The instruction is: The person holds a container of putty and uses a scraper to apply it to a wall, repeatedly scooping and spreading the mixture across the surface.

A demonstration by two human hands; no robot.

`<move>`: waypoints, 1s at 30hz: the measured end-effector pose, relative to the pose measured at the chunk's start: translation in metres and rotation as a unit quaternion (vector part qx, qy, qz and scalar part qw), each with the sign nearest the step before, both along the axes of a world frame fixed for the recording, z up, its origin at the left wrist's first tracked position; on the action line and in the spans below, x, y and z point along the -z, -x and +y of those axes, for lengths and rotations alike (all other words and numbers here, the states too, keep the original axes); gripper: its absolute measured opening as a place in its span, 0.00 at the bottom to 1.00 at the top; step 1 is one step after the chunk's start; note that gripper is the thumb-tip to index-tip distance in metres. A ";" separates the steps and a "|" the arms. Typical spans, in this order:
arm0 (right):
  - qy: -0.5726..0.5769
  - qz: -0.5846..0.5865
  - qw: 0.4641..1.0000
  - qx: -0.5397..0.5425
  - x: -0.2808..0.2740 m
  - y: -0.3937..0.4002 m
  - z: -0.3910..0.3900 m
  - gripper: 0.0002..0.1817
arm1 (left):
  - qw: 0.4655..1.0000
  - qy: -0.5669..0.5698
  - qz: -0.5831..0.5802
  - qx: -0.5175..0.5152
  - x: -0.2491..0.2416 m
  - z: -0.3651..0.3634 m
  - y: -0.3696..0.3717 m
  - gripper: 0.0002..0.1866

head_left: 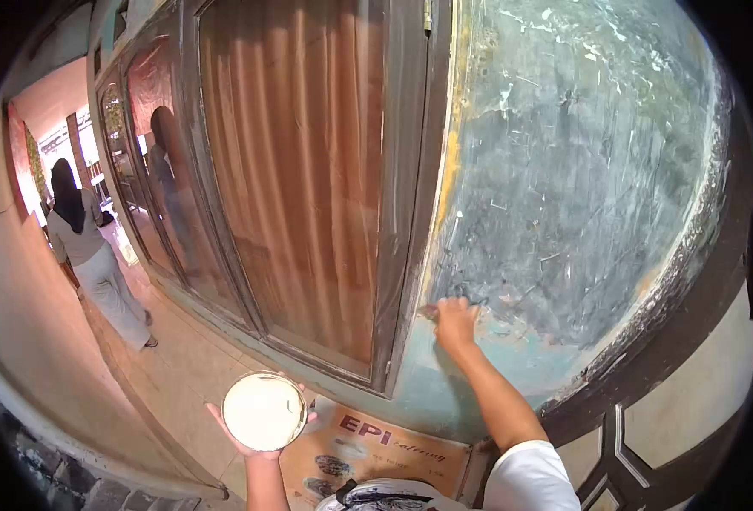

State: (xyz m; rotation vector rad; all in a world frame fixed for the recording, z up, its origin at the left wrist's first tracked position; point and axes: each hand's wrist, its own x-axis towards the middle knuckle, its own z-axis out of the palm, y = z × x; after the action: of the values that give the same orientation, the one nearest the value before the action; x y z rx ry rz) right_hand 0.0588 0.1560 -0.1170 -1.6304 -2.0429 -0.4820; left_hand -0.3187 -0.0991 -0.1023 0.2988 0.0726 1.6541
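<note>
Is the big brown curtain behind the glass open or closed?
Closed. The curtain hangs in folds right across, from one side of the dark frame to the other.

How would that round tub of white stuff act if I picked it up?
The round tub in the left hand seems well filled, so it might feel heavy. Its top looks open, so tipping could spill the white stuff. Being round, it might roll if dropped.
</note>
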 end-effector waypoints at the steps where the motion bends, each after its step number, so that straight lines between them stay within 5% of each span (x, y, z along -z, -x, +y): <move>1: 0.004 -0.016 1.000 -0.008 0.013 0.004 -0.001 0.11 | 1.000 -0.006 0.014 -0.004 0.002 0.001 0.001 0.58; 6: -0.077 -0.030 0.997 -0.001 -0.031 0.010 0.008 0.11 | 0.999 -0.030 -0.004 0.023 0.004 0.004 0.007 0.60; 9: -0.079 0.074 0.994 0.021 -0.067 0.009 -0.016 0.14 | 0.998 -0.042 0.051 0.009 0.013 0.007 0.016 0.60; 12: 0.019 0.029 0.999 0.027 -0.014 0.015 -0.022 0.13 | 0.998 -0.054 0.008 0.028 0.018 0.011 0.017 0.60; 15: -0.066 -0.024 0.998 0.003 0.064 0.013 0.012 0.11 | 0.998 -0.046 0.037 0.021 0.014 0.014 0.015 0.60; 19: -0.100 -0.012 0.993 0.060 -0.052 0.008 0.005 0.06 | 0.996 -0.058 -0.034 0.060 0.010 0.016 0.016 0.61; 21: -0.128 0.105 0.986 0.037 -0.087 0.003 -0.009 0.06 | 0.998 -0.046 0.050 0.018 0.016 0.015 0.019 0.61; 24: -0.064 0.038 0.996 0.057 -0.044 0.010 -0.017 0.09 | 0.997 -0.031 -0.058 0.036 0.019 0.012 0.011 0.61; 27: -0.005 -0.055 0.998 -0.008 0.060 0.013 -0.010 0.16 | 0.998 -0.035 -0.040 0.038 0.029 0.014 0.010 0.61; 30: -0.084 -0.065 0.994 -0.028 0.045 0.012 0.024 0.10 | 0.991 -0.010 -0.120 0.052 0.020 0.013 0.015 0.60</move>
State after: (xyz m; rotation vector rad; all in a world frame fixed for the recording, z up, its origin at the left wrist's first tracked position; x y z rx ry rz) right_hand 0.0466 0.1803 -0.1620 -1.4731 -2.0728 -0.7375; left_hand -0.3335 -0.0862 -0.1226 0.1151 -0.1383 1.5769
